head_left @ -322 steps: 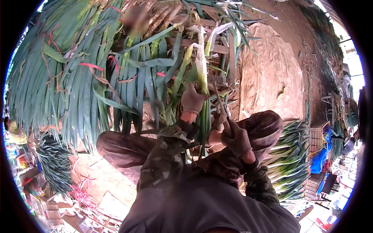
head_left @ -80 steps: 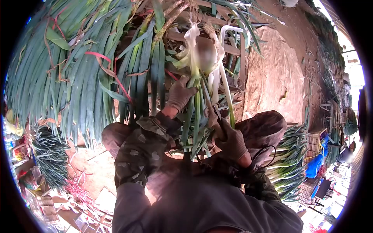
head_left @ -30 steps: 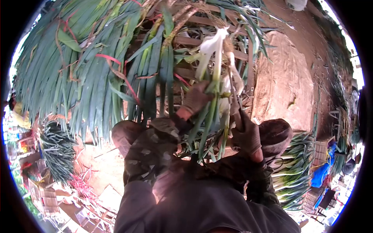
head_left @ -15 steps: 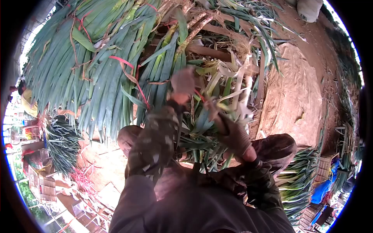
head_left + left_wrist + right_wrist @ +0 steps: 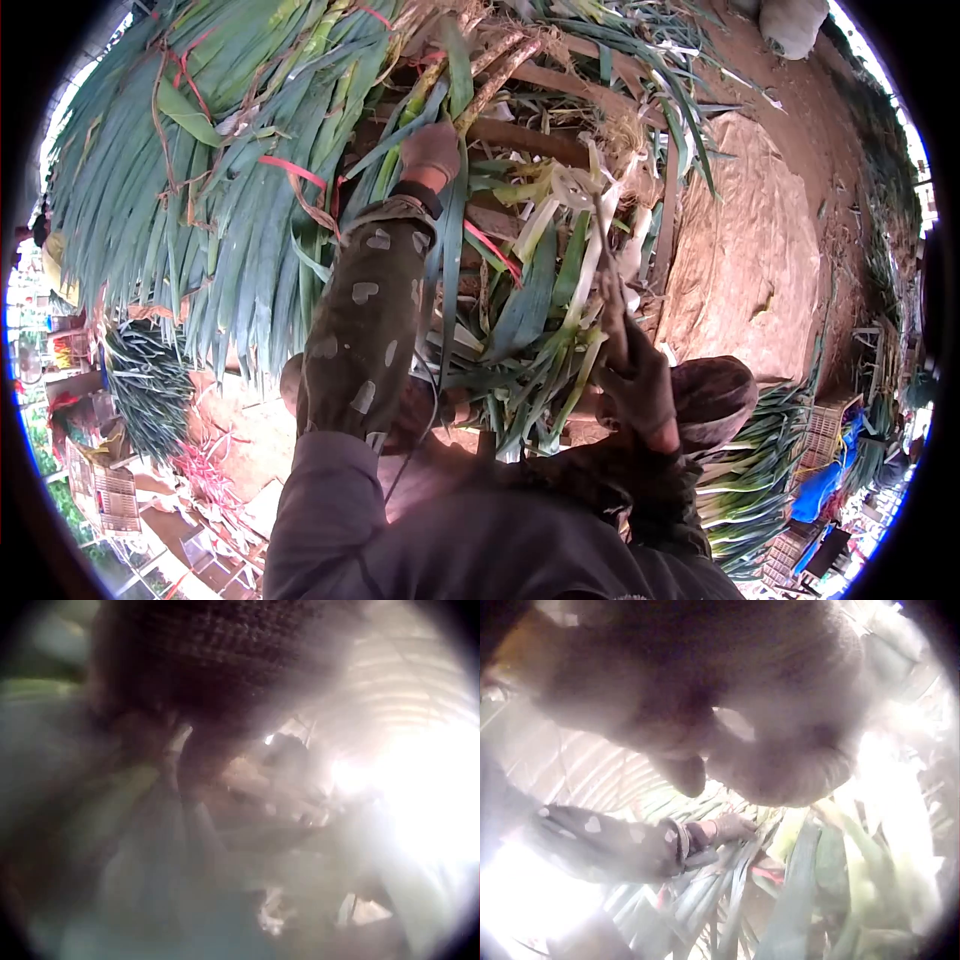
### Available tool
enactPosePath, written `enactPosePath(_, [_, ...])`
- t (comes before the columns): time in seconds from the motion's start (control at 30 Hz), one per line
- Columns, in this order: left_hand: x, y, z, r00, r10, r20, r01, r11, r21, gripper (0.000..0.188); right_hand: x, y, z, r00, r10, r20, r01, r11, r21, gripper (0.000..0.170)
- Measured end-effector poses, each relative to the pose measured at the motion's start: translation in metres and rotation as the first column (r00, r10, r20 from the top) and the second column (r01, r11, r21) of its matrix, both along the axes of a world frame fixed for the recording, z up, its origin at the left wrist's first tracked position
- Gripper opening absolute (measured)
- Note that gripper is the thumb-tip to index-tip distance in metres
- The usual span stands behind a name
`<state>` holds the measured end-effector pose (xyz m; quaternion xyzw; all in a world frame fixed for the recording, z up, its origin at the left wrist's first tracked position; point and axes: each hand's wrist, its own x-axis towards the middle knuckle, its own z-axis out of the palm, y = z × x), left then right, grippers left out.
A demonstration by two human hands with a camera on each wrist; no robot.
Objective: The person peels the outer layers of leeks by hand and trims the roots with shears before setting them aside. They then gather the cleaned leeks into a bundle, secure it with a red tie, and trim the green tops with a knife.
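Note:
The gloved left hand (image 5: pixel 432 152) reaches up to the right edge of the large pile of leeks (image 5: pixel 210 230), its fingers curled round green stalks. In the right wrist view the left hand (image 5: pixel 735 827) lies among the leaves. Near the right knee, the gloved right hand (image 5: pixel 640 385) grips a long, thin brown tool (image 5: pixel 611 300) pointing up and away; its exact kind is unclear. Between the hands lie loose leaves and pale stripped stalks (image 5: pixel 590 255). The left wrist view is blurred, with the dark glove (image 5: pixel 225 667) above leaves.
Brown sheeting (image 5: pixel 745 250) covers ground at the right. Pale-stemmed leeks (image 5: pixel 755 480) lie beside the right knee. Another leek bundle (image 5: pixel 150 385) and pink strings (image 5: pixel 210 470) are at the lower left. Wooden slats (image 5: pixel 530 137) lie beyond the hands.
The left hand has left the leek between the hands and moved up and left to the pile. The right hand still grips the tool, and the pale stalks rest right of centre.

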<state>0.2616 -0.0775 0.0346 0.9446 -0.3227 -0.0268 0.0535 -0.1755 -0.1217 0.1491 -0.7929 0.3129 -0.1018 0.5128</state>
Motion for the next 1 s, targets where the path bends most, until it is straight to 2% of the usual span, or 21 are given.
enactPosePath(0.07, [-0.009, -0.001, 0.013, 0.998, 0.015, -0.068, -0.025, 0.988, -0.15, 0.032, -0.022, -0.015, 0.019, 0.991, -0.118, -0.062, 0.127, 0.977, 0.172, 0.061])
enactPosePath(0.1, [-0.014, 0.002, 0.012, 0.994, 0.022, -0.107, -0.045, 0.975, -0.218, 0.035, -0.028, -0.017, 0.02, 0.943, -0.333, 0.021, 0.307, 0.891, 0.335, 0.049])
enactPosePath(0.13, [-0.02, 0.004, 0.011, 0.987, -0.009, -0.162, -0.033, 0.967, -0.252, 0.039, -0.032, -0.027, 0.018, 0.907, -0.417, 0.061, 0.388, 0.882, 0.266, 0.034])
enactPosePath(0.2, [-0.037, 0.006, 0.007, 0.96, -0.076, -0.27, -0.015, 0.948, -0.319, 0.049, -0.03, -0.03, 0.022, 0.849, -0.519, 0.103, 0.488, 0.843, 0.226, 0.024])
enactPosePath(0.23, [-0.046, 0.006, 0.002, 0.969, -0.092, -0.228, 0.01, 0.941, -0.338, 0.051, -0.025, -0.024, 0.022, 0.877, -0.479, 0.044, 0.467, 0.869, 0.167, 0.028])
enactPosePath(0.27, [-0.059, 0.007, -0.004, 0.976, -0.107, -0.189, 0.034, 0.935, -0.353, 0.052, -0.02, -0.013, 0.022, 0.93, -0.367, 0.033, 0.361, 0.925, 0.114, 0.041])
enactPosePath(0.3, [-0.072, 0.012, -0.01, 0.981, -0.121, -0.151, 0.058, 0.929, -0.365, 0.054, -0.015, -0.001, 0.028, 0.982, -0.186, 0.006, 0.186, 0.982, -0.006, 0.05])
enactPosePath(0.33, [-0.086, 0.019, -0.007, 0.984, -0.136, -0.111, 0.085, 0.923, -0.375, 0.056, -0.011, 0.009, 0.032, 0.999, -0.003, -0.041, -0.002, 0.993, -0.116, 0.059])
enactPosePath(0.37, [-0.095, 0.027, -0.002, 0.974, -0.158, -0.164, 0.098, 0.942, -0.322, 0.061, -0.007, 0.015, 0.031, 0.998, -0.056, -0.033, 0.057, 0.998, 0.014, 0.062])
enactPosePath(0.43, [-0.111, 0.053, -0.006, 0.979, -0.132, -0.157, 0.07, 0.933, -0.353, 0.063, 0.002, 0.022, 0.028, 0.988, -0.153, -0.024, 0.154, 0.952, 0.264, 0.068])
enactPosePath(0.5, [-0.122, 0.083, -0.012, 0.991, -0.09, -0.103, 0.053, 0.946, -0.319, 0.064, 0.003, 0.026, 0.031, 0.994, -0.108, 0.019, 0.102, 0.975, 0.198, 0.069])
enactPosePath(0.57, [-0.132, 0.104, -0.025, 0.999, -0.051, -0.017, 0.046, 0.973, -0.225, 0.065, 0.002, 0.03, 0.046, 0.998, 0.062, 0.005, -0.062, 0.996, 0.057, 0.07])
enactPosePath(0.67, [-0.13, 0.102, -0.01, 0.993, 0.051, -0.11, -0.075, 0.971, -0.226, 0.062, 0.002, 0.032, 0.053, 0.991, 0.118, 0.054, -0.12, 0.993, 0.023, 0.071])
enactPosePath(0.73, [-0.114, 0.093, -0.008, 0.967, 0.081, -0.242, -0.116, 0.984, -0.133, 0.068, -0.002, 0.022, 0.057, 0.99, -0.131, 0.058, 0.111, 0.957, 0.268, 0.059])
enactPosePath(0.77, [-0.111, 0.09, -0.01, 0.948, 0.093, -0.306, -0.124, 0.989, -0.083, 0.071, -0.011, 0.005, 0.049, 0.97, -0.206, 0.131, 0.152, 0.929, 0.338, 0.055])
enactPosePath(0.8, [-0.112, 0.09, -0.018, 0.931, 0.037, -0.363, -0.092, 0.986, -0.138, 0.071, -0.018, -0.009, 0.041, 0.937, -0.291, 0.195, 0.191, 0.892, 0.411, 0.051])
enactPosePath(0.87, [-0.121, 0.089, -0.032, 0.877, -0.096, -0.471, -0.028, 0.968, -0.25, 0.072, -0.008, -0.014, 0.044, 0.896, -0.35, 0.272, 0.325, 0.936, 0.133, 0.049])
enactPosePath(0.9, [-0.148, 0.087, -0.029, 0.92, -0.056, -0.388, -0.057, 0.96, -0.274, 0.068, -0.011, -0.014, 0.038, 0.919, -0.319, 0.231, 0.335, 0.942, -0.029, 0.047])
enactPosePath(1.0, [-0.21, 0.079, -0.043, 0.796, -0.096, -0.597, -0.158, 0.92, -0.358, 0.065, -0.011, 0.024, 0.04, 0.999, -0.024, 0.024, 0.026, 0.996, -0.082, 0.057])
